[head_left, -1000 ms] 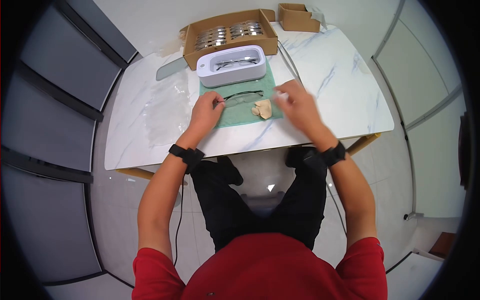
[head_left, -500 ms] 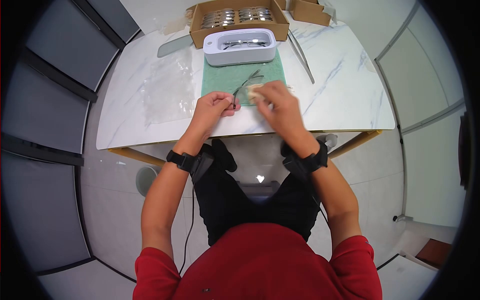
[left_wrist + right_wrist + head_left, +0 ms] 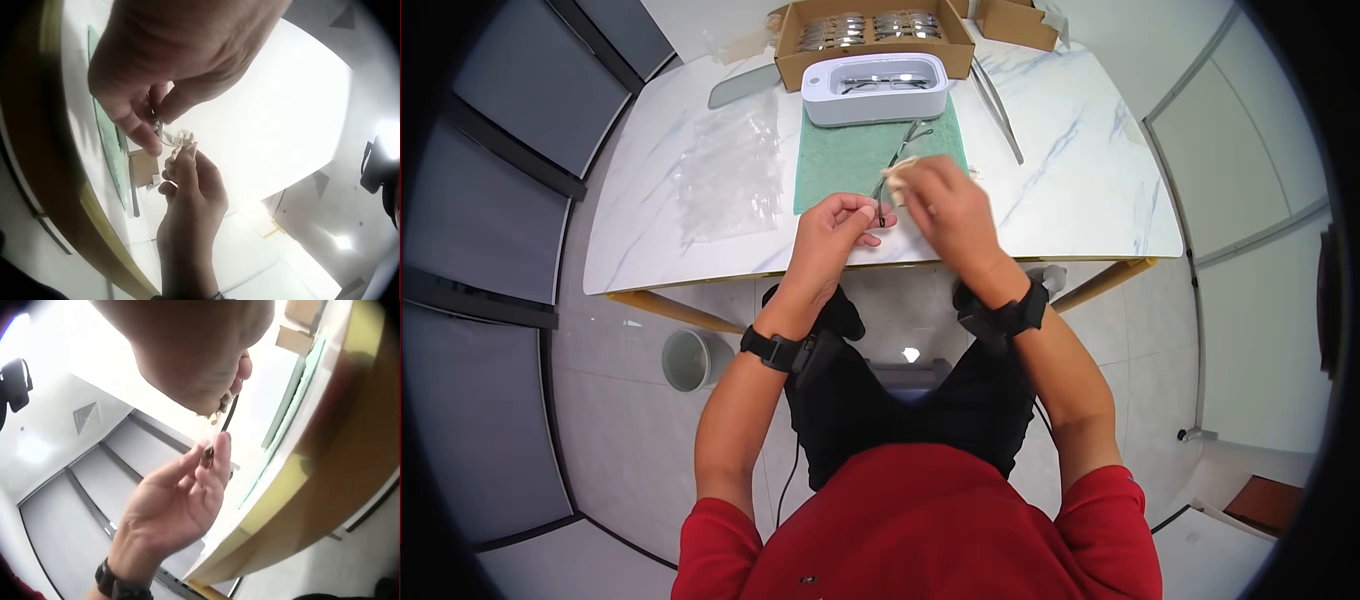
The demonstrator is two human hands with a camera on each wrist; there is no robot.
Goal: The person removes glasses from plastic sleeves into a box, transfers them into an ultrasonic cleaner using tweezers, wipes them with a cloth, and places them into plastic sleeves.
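Observation:
A pair of glasses (image 3: pixel 903 148) with dark temples is held up near the table's front edge. My left hand (image 3: pixel 837 228) pinches it between thumb and fingers. My right hand (image 3: pixel 948 208) holds a crumpled beige cloth (image 3: pixel 897 183) against the glasses, covering part of the frame. In the left wrist view the cloth (image 3: pixel 181 153) is bunched in the right fingertips, close to the left fingers. The right wrist view has the left hand (image 3: pixel 181 500) gripping a dark end of the glasses. Beneath the glasses lies a green towel (image 3: pixel 830 165).
On the towel's far side stands a white cleaning basin (image 3: pixel 825 112) with glasses (image 3: pixel 890 82) inside. Behind it, a cardboard box (image 3: pixel 790 72) holds several more. A clear plastic bag (image 3: pixel 730 185) lies left; a long grey strip-like tool (image 3: pixel 1000 115) lies right. A bin (image 3: pixel 688 360) stands below.
The right hand has picked up the cloth from the towel and brought it to the glasses. The left hand has brought the glasses toward the table's front edge and tilted them more upright in view.

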